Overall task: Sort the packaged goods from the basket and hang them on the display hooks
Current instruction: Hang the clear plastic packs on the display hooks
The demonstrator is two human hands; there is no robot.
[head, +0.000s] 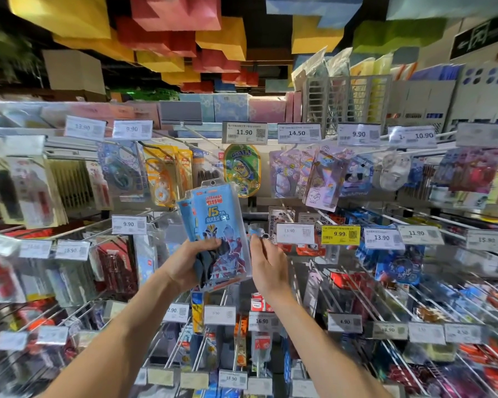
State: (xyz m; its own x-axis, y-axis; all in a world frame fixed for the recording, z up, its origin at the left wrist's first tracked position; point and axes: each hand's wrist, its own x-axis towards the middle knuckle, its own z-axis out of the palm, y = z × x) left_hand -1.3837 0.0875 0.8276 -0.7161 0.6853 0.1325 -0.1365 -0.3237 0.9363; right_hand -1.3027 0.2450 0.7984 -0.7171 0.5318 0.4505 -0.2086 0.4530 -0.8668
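My left hand (pixel 188 264) grips a small stack of blue "15 cm ruler set" packs (pixel 217 225), held upright in front of the display rack, hang hole at the top. My right hand (pixel 266 262) is just right of the packs, fingers raised, its fingertips pinching the blue-tagged end of a display hook (pixel 256 232). Whether the fingers close fully on the hook tip is unclear. No basket is in view.
Rows of wire hooks with price tags fill the rack: an 11.90 tag (pixel 244 133) above, a yellow 9.99 tag (pixel 340 234) to the right, a 16.90 tag (pixel 261 321) below. Hanging packs crowd both sides. Coloured blocks hang from the ceiling.
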